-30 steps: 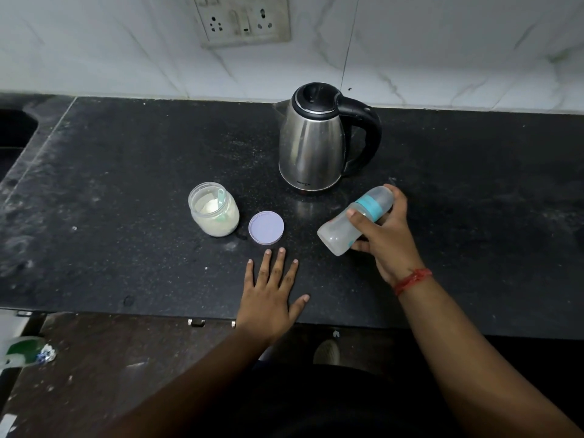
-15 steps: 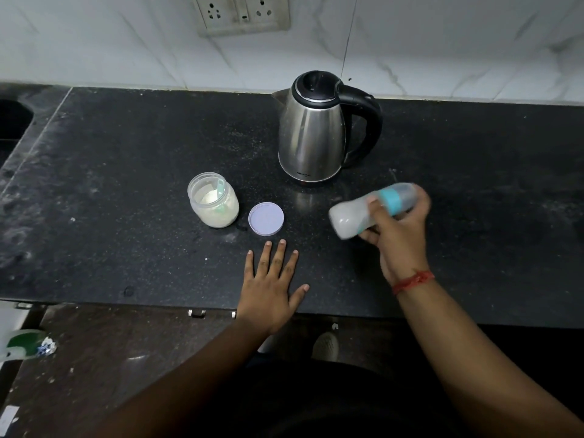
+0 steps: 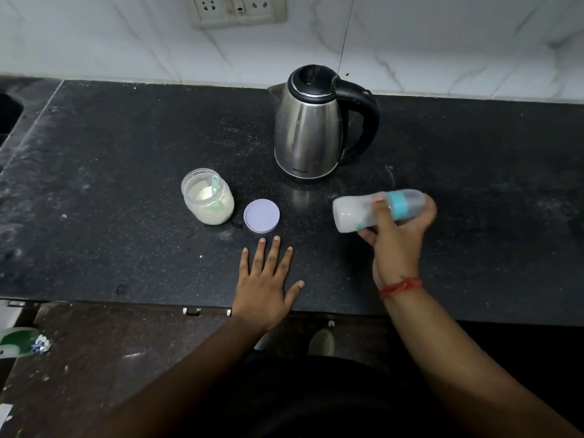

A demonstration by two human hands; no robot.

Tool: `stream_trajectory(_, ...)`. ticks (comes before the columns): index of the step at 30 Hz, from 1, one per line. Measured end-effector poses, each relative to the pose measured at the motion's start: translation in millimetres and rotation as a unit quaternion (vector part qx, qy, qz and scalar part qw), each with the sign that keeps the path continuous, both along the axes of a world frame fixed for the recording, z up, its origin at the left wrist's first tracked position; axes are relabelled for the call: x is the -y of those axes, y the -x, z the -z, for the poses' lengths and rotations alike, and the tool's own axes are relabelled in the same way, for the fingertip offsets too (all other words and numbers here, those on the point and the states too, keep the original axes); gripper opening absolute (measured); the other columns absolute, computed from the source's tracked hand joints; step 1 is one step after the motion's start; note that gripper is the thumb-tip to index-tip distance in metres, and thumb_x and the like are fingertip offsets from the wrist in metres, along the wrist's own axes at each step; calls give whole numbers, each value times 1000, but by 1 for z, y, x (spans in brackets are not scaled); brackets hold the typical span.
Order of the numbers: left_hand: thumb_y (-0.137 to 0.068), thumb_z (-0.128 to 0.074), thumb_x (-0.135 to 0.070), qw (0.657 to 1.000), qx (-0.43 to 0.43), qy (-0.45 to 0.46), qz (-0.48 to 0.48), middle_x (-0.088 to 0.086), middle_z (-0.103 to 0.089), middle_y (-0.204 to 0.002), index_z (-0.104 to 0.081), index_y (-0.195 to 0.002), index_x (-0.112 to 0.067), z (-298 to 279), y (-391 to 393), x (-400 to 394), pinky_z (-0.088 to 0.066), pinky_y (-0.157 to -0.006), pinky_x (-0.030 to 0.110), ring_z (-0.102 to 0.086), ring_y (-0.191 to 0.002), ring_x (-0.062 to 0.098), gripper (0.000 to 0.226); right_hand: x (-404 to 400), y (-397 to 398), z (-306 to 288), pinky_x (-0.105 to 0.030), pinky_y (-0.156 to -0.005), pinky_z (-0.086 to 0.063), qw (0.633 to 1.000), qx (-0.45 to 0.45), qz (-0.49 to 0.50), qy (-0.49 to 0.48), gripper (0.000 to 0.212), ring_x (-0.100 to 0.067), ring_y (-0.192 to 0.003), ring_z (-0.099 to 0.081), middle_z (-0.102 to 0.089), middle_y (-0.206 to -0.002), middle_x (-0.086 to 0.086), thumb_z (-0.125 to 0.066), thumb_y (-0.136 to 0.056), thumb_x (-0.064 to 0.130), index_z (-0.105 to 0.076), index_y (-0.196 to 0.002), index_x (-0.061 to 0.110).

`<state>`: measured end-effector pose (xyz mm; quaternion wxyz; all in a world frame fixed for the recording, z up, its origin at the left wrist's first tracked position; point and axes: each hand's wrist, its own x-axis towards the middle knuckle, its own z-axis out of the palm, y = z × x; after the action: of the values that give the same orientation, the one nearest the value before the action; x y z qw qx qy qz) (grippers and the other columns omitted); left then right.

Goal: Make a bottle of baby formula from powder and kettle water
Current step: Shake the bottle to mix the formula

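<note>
The right hand (image 3: 396, 245) is gripping the capped baby bottle (image 3: 377, 210) sideways above the bench (image 3: 126, 248), fingers (image 3: 380, 213) curled round it, the left hand (image 3: 267, 282) lying flat with fingers spread; a loose collar could be leaking milky formula near the kettle (image 3: 311, 128).

We take the kettle (image 3: 311, 131) as landmark; it stands on the countertop (image 3: 126, 153), its handle to the right. Before it and to its left sits the open jar (image 3: 207, 200), with a scoop (image 3: 215, 184) in it. Just right of the jar, before the kettle, lies the lid (image 3: 261, 215). Nearer still rests our left hand (image 3: 264, 286). Before and right of the kettle, our right hand (image 3: 396, 238) holds the bottle (image 3: 357, 213) sideways. Behind the kettle, the wall carries a socket plate (image 3: 237, 9).
</note>
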<state>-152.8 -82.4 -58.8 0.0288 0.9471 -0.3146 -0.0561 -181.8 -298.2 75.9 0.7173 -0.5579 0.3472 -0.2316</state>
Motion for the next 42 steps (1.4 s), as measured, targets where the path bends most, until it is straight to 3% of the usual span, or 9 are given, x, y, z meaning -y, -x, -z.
stream_trajectory(7, -102, -20, -67, 1000, 7, 6, -4, 8, -15, -172, -27, -162, -23, 2, 0, 1, -13, -125, 61, -12, -159, 33, 74, 6, 5, 1, -44, -74, -64, 1000, -1, 17, -2, 65, -25, -110, -67, -58, -121, -2, -72, -93, 19, -32, -142, 30)
stream_trajectory(11, -103, -20, -67, 1000, 10, 10, -5, 8, -15, -172, -26, -162, -23, 2, 1, 0, -13, -125, 61, -11, -159, 33, 74, 5, 8, 1, -52, -79, -63, 988, -63, -112, 90, 67, -22, -107, -67, -60, -119, 2, -80, -85, 20, -42, -136, 41)
stream_trajectory(15, -103, -18, -67, 1000, 12, 7, -9, 8, -14, -172, -26, -162, -23, 1, 2, 2, -12, -125, 60, -11, -159, 32, 74, 7, 7, -2, -44, -76, -64, 1000, -2, 11, 17, 63, -22, -109, -67, -57, -119, 2, -73, -92, 17, -34, -139, 30)
stream_trajectory(19, -103, -18, -67, 1000, 11, 4, -7, 7, -14, -172, -24, -163, -24, 1, 1, 1, -11, -125, 60, -10, -159, 32, 74, -2, 8, -1, -53, -83, -61, 983, -53, -117, 132, 70, -18, -105, -68, -62, -118, 7, -82, -81, 26, -42, -135, 47)
stream_trajectory(22, -103, -18, -67, 1000, 14, 4, -8, 7, -15, -172, -26, -162, -24, 1, 1, 1, -11, -126, 60, -12, -159, 32, 74, -3, 10, -2, -46, -86, -61, 992, -4, -31, 125, 75, -8, -100, -69, -60, -117, 9, -79, -85, 24, -33, -144, 33)
stream_trajectory(24, -103, -16, -67, 1000, 12, 7, -7, 7, -16, -172, -26, -162, -23, 2, 1, 0, -11, -126, 60, -12, -159, 32, 75, -8, 13, -3, -35, -87, -60, 975, -15, -130, 178, 78, -2, -98, -67, -60, -118, 12, -81, -84, 16, -35, -146, 30)
stream_trajectory(29, -103, -19, -67, 1000, 12, 5, -8, 7, -17, -172, -26, -162, -23, 2, 1, 2, -13, -125, 60, -12, -159, 32, 74, -3, 7, -5, -47, -82, -63, 999, 13, -23, 44, 70, -19, -107, -68, -58, -120, 5, -74, -90, 15, -34, -144, 33)
stream_trajectory(31, -103, -21, -66, 1000, 15, 12, -5, 8, -19, -171, -29, -161, -23, 2, 1, 1, -13, -125, 60, -14, -159, 32, 73, -6, 7, -2, -51, -83, -62, 990, -11, -115, 80, 71, -25, -108, -67, -60, -120, 2, -78, -86, 16, -38, -141, 37)
stream_trajectory(42, -103, -22, -65, 1000, 16, 11, -7, 8, -18, -171, -28, -162, -23, 2, 1, 1, -13, -125, 61, -14, -158, 33, 73, 2, -1, -9, -39, -72, -63, 994, -21, -103, -5, 61, -22, -103, -69, -61, -117, -2, -74, -91, 15, -40, -140, 29)
